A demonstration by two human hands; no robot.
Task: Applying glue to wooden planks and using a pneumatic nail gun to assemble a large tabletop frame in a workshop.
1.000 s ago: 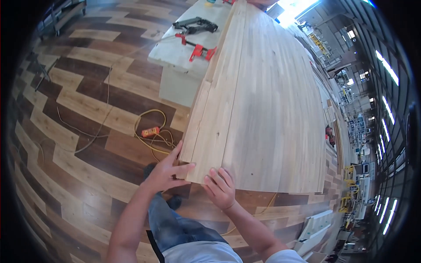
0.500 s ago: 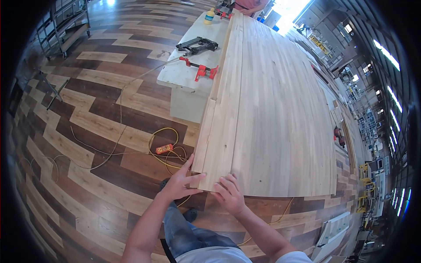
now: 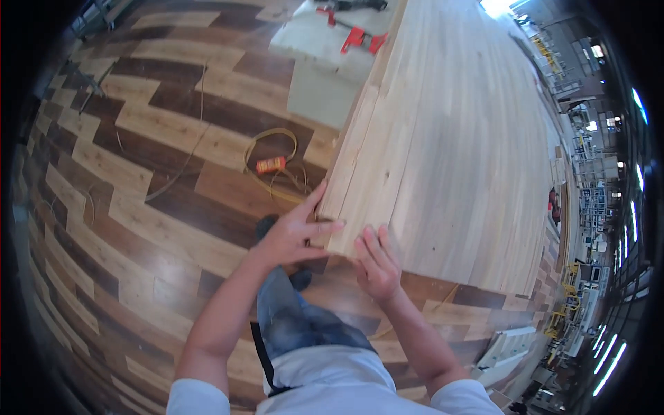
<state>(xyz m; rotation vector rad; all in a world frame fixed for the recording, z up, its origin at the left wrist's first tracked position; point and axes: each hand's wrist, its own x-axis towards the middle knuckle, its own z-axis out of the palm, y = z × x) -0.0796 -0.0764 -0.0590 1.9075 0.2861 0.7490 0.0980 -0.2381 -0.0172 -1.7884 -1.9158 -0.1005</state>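
While the plank-patterned floor (image 3: pixel 138 228) spreads beneath everything, a wide wooden panel (image 3: pixel 463 159) of joined strips stretches away from the person, its near end just beyond the two hands; a white table (image 3: pixel 319 93) shows at the panel's left, farther off; along the panel's left side run long, narrow boards (image 3: pixel 384 162), a dark seam marking them off from the rest, and their near ends lie at the person's hands; a stack of pale boards (image 3: pixel 505 353) lies low on the right, well apart from the panel.

The left hand (image 3: pixel 286 237) is at the outer corner of the narrow boards, its fingers spread apart, one along the side and another over the top; the right hand (image 3: pixel 379 266) lies just beside it, fingers close together and bent over the upper face near the end; how firmly either one grips cannot be told.

A red clamp (image 3: pixel 363 40) rests on the table; a yellow cord (image 3: pixel 277 130) loops on the floor, with a small orange outlet box (image 3: pixel 271 164) beside it.
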